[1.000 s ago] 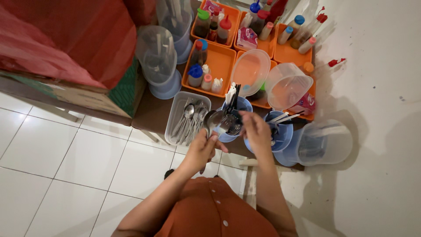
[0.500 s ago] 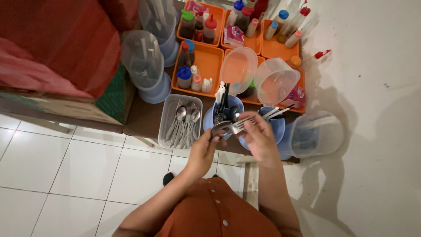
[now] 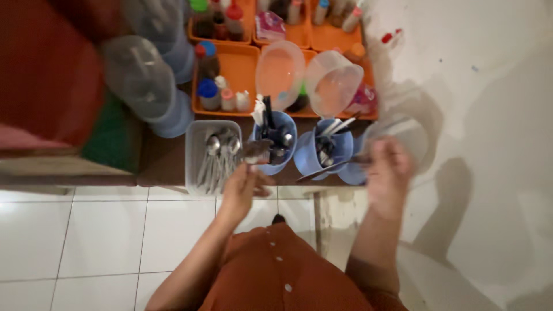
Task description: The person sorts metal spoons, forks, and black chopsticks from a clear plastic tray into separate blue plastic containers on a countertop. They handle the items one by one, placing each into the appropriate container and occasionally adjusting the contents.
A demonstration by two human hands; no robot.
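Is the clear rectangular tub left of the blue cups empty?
No. The clear rectangular plastic tub holds a pile of metal spoons, handles toward the table edge.

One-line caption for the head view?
Left hand holds spoons above a blue cup; right hand holds one utensil.

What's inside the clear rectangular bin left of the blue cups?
The clear bin holds a loose heap of metal spoons, bowls toward the far end. Motion blur and overlap hide the count and anything beneath them.
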